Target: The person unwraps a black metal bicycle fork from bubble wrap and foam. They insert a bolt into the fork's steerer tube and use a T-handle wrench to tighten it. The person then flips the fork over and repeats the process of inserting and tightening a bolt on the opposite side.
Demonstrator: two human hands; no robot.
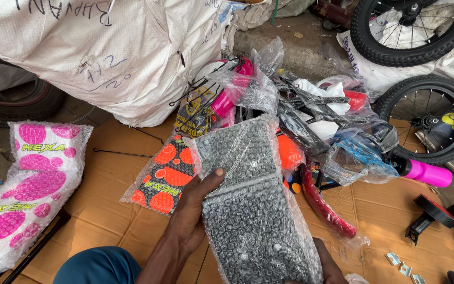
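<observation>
Bubble-wrapped part: a dark, flat, slightly curved piece sealed in clear bubble wrap, held up over the cardboard sheet, in the middle of the view.
Left hand: the left hand gripped the package's left edge, thumb pressed across the front, fingers hidden behind it.
Right hand: the right hand supported the lower right corner from beneath; only part of it showed, so I cannot tell how its fingers were curled.
Handling: probably light and stiff inside, soft and slippery outside; the film looked likely to slide, so a hold on both long edges seemed safest.
Fragility: the wrap suggested a finish that scratches; the bubbles would give under hard pinching.
Left of it: an orange-spotted wrapped panel lay on the cardboard, and a pink-spotted wrapped piece lay farther left.
Behind it: a heap of plastic-bagged bicycle parts, and a large white sack.
Right side: two small spoked wheels and a pink grip.
</observation>
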